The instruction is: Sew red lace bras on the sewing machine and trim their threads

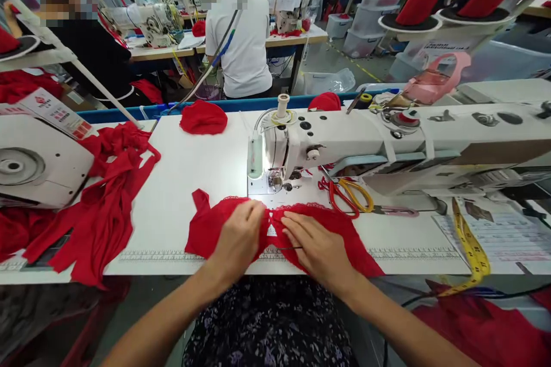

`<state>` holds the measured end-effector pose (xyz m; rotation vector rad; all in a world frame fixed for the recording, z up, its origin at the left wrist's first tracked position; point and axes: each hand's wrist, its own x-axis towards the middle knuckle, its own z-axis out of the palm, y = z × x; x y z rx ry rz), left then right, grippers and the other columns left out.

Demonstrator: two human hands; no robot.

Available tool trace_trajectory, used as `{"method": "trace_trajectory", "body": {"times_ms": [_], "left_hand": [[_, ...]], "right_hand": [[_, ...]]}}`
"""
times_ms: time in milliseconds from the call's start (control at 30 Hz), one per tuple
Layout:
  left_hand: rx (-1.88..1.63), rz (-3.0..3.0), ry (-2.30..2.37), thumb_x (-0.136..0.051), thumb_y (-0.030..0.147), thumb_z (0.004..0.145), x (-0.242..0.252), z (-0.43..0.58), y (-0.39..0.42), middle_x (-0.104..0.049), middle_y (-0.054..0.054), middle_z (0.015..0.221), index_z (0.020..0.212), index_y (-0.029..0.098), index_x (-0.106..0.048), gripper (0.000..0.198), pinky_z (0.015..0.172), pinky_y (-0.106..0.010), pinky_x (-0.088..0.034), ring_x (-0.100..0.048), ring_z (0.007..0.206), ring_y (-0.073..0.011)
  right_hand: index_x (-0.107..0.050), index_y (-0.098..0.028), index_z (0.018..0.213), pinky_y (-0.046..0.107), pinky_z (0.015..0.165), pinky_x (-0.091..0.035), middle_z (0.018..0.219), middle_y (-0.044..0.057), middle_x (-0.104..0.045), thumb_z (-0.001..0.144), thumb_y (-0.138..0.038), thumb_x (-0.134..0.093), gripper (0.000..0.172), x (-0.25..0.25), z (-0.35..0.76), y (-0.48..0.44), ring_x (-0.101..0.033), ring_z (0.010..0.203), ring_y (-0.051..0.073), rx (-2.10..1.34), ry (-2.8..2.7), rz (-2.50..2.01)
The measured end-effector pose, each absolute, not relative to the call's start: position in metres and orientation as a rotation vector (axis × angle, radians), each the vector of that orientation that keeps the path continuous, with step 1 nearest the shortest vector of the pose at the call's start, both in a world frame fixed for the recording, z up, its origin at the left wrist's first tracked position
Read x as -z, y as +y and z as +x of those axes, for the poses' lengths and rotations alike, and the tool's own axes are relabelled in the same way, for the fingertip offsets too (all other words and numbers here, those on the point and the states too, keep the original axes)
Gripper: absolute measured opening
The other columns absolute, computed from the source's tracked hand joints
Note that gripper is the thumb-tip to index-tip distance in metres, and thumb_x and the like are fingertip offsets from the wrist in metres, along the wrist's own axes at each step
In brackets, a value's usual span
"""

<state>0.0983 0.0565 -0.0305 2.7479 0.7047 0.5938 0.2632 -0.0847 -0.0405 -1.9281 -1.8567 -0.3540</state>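
Observation:
A red bra with lace along its upper edge lies spread on the white sewing table, just in front of the sewing machine's needle area. My left hand is closed in a pinch on the bra beside its centre join. On the other side of the join, my right hand grips the right cup, fingers together over the fabric. A thin dark rod sticks out from under that hand; its other end is hidden. Red-handled scissors and yellow-handled scissors lie beyond my right hand.
The white sewing machine spans the right side. Red fabric strips heap at left beside another machine. A red cup piece lies at the back. A yellow tape measure hangs over the front edge. Co-workers sit beyond.

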Motion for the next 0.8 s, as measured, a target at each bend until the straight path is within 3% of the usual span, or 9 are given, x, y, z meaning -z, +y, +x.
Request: {"method": "trace_trajectory", "body": {"times_ms": [200, 367, 567, 800], "left_hand": [[-0.525, 2.702, 0.604, -0.048, 0.025, 0.099, 0.053, 0.080, 0.041, -0.056, -0.014, 0.137, 0.127, 0.017, -0.052, 0.029, 0.113, -0.053, -0.043, -0.052, 0.129, -0.0266], [-0.549, 2.722, 0.481, -0.046, 0.024, 0.101, 0.040, 0.084, 0.040, -0.059, -0.013, 0.135, 0.134, 0.012, -0.050, 0.035, 0.116, -0.046, -0.041, -0.052, 0.130, -0.0225], [-0.354, 2.928, 0.429, -0.049, 0.047, 0.098, 0.049, 0.084, 0.028, -0.052, -0.017, 0.145, 0.141, 0.011, -0.047, 0.056, 0.111, -0.059, -0.041, -0.046, 0.136, -0.0329], [-0.356, 2.960, 0.565, -0.048, 0.054, 0.096, 0.057, 0.079, 0.022, -0.049, -0.013, 0.149, 0.145, 0.015, -0.045, 0.062, 0.116, -0.055, -0.035, -0.041, 0.140, -0.0305]], "right_hand": [[-0.063, -0.021, 0.126, 0.037, 0.097, -0.056, 0.129, 0.007, -0.066, 0.098, -0.024, -0.052, 0.030, 0.056, 0.285, -0.082, -0.062, 0.120, 0.023, 0.166, -2.003, -1.796], [-0.066, -0.022, 0.114, 0.033, 0.087, -0.056, 0.114, 0.005, -0.071, 0.097, -0.018, -0.052, 0.022, 0.045, 0.278, -0.070, -0.065, 0.103, 0.018, 0.046, -1.753, -1.771], [-0.066, -0.020, 0.097, 0.031, 0.072, -0.049, 0.098, 0.006, -0.067, 0.099, -0.023, -0.049, 0.017, 0.051, 0.281, -0.043, -0.058, 0.092, 0.020, -0.061, -1.816, -1.875], [-0.063, -0.021, 0.091, 0.029, 0.072, -0.044, 0.092, 0.003, -0.064, 0.096, -0.026, -0.056, 0.010, 0.044, 0.287, -0.025, -0.055, 0.084, 0.018, -0.270, -1.726, -1.892]]}}
